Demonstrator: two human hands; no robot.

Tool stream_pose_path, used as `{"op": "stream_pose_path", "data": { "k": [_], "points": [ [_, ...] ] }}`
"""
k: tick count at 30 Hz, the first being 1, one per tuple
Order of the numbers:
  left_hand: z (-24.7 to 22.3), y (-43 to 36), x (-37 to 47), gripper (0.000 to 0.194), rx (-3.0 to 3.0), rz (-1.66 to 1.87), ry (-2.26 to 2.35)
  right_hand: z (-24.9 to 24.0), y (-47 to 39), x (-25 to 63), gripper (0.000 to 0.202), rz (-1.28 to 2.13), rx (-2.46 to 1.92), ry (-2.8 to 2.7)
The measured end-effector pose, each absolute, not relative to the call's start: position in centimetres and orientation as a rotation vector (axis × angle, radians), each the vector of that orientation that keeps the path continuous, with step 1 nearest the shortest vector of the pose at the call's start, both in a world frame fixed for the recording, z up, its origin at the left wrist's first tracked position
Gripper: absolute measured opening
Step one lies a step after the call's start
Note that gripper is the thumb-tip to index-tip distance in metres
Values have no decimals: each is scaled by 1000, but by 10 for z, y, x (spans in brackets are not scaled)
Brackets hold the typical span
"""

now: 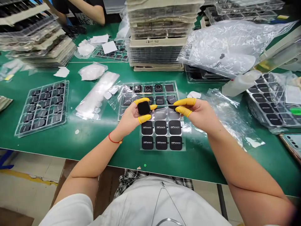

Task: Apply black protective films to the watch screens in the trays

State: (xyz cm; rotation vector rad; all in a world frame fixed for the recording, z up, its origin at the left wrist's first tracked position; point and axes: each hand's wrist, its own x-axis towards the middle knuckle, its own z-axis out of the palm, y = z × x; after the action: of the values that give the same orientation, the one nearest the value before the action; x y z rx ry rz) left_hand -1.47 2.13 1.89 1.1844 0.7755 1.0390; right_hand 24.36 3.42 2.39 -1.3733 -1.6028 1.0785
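Nearest, the person's white-clad lap and a plaid cloth sit at the near edge of the green work table [70, 147]. Just past that edge lies a clear sheet of black square stickers with white lettering [161, 136], flat on the table, centre. Above it the left hand [131, 117], red string on the wrist, pinches a small black square watch body with a glossy face [144, 108] between yellow-cotted fingertips [144, 119], thumb below, fingers above and at the right edge; it's held off the table, over the far end of the sticker sheet. The right hand [199, 113] is just right of it, not touching; its two yellow-cotted fingers [184, 102] point left, close together, a narrow gap, nothing clearly between them.

Behind the hands is a clear plastic compartment tray with black watch bodies [150, 94], partly filled. To the left, well apart, a second clear tray of black squares [43, 106], plus a long clear plastic bag [96, 94]. Right side: crumpled clear plastic wrap [225, 47] and another tray of black pieces [270, 100]. Far centre, a tall stack of beige and clear trays [157, 34]. Far left, another person's arm [89, 11].
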Motion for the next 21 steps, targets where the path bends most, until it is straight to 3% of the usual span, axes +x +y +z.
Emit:
{"op": "stream_pose_path", "data": {
  "k": [7, 15, 21],
  "points": [
    [-1, 24, -16, 56, 982, 893, 968, 27, 35, 239, 5, 910, -1039, -1571],
    [-20, -2, 5, 60, 1514, 769, 855, 18, 11, 203, 16, 1550, -1215, -1327],
    [-23, -6, 6, 58, 1602, 787, 823, 12, 1, 194, 19, 1568, -1255, -1308]
  ]
}}
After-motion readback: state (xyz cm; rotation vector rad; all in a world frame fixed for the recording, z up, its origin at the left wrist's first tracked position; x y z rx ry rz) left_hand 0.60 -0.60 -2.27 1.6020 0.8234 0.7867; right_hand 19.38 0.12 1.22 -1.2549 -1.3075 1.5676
